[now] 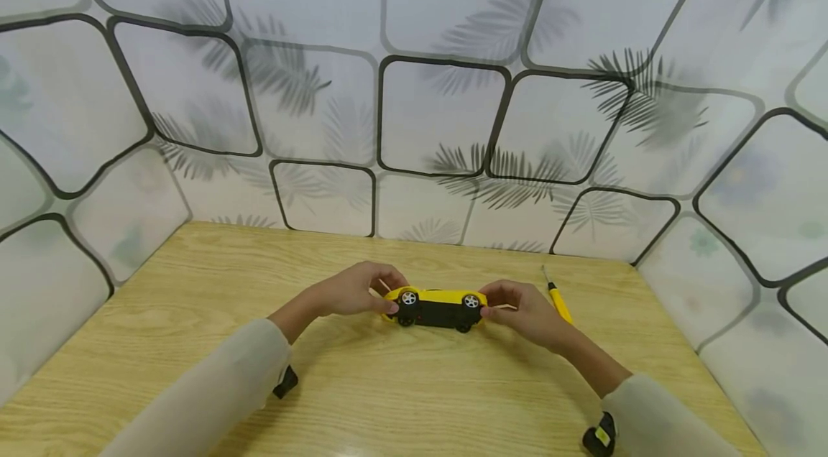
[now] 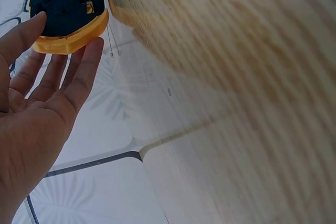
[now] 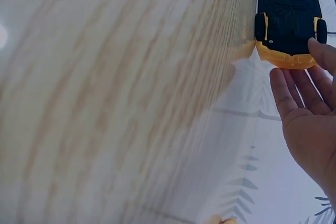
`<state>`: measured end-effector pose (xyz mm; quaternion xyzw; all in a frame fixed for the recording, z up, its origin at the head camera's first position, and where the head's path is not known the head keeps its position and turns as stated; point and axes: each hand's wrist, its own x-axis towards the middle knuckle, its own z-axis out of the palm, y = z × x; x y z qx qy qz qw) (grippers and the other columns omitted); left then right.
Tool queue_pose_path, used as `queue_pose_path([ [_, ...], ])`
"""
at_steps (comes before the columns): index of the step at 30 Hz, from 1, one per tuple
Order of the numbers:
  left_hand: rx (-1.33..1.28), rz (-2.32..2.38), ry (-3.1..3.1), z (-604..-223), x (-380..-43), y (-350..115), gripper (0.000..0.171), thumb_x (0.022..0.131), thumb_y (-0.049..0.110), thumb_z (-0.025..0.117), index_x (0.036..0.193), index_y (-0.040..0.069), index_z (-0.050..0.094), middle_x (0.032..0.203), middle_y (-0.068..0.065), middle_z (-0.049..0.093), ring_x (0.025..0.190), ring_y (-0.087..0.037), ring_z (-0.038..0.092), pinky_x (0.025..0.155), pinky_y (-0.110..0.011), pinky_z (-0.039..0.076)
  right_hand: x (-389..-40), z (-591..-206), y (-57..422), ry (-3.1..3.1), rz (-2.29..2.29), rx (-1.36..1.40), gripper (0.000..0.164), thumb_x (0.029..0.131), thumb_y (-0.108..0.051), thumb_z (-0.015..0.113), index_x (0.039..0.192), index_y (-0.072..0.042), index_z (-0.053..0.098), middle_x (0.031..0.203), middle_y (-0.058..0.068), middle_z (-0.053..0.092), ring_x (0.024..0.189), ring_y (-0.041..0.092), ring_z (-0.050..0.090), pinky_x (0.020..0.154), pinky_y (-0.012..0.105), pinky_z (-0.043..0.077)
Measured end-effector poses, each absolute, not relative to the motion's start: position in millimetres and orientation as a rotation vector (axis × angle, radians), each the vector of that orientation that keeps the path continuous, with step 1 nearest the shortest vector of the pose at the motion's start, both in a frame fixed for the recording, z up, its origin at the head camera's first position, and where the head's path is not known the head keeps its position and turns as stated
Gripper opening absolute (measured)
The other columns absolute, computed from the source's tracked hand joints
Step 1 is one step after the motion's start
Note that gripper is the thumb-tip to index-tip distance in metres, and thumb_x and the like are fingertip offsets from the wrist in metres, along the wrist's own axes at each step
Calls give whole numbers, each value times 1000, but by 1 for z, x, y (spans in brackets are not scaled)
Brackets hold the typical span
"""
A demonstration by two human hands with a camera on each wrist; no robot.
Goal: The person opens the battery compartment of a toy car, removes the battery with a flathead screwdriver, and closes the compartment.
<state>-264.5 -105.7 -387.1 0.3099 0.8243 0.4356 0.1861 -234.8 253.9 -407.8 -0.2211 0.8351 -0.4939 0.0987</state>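
A yellow toy car is tipped on its side at mid-table, its black underside turned toward me. My left hand pinches one end, thumb on the underside and fingers behind the yellow bumper. At the other end my right hand grips the car the same way. The left wrist view shows the black underside with a small red spot, above the left hand. In the right wrist view, the right thumb presses the underside near a black wheel.
A screwdriver with a yellow and black handle lies just beyond the right hand. The wooden table meets patterned walls at the back and both sides. Small black devices sit at both wrists.
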Motion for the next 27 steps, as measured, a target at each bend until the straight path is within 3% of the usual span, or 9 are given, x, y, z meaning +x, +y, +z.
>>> queue_pose_path([
  [8,867,1237,2313,-388,-265,-107,34,99,19,72,131,12,64,124,-2,64,119,-27,61,100,-43,53,-236,-408,253,2495,-1468,-610,33,98,-20,72,127,-5,67,119,12,70,112,29,66,87,32,59],
  [15,823,1367,2206,-388,-266,-106,37,104,19,64,139,8,57,125,-11,62,106,-25,66,86,-44,59,-238,-410,251,2382,-1621,-465,40,99,-19,70,133,-1,61,121,17,66,106,27,67,90,43,59],
  [19,765,1438,2197,-388,-268,-104,35,105,21,63,137,10,57,126,-13,61,105,-24,65,84,-42,60,-240,-410,249,2298,-1725,-399,43,99,-16,71,135,2,58,120,18,65,104,26,68,92,47,58],
  [27,541,1522,2204,-391,-272,-97,26,106,13,58,130,3,60,115,-14,65,96,-24,65,80,-43,61,-247,-408,243,2218,-1857,-191,37,105,-4,56,137,13,51,111,19,68,98,25,71,91,45,59],
])
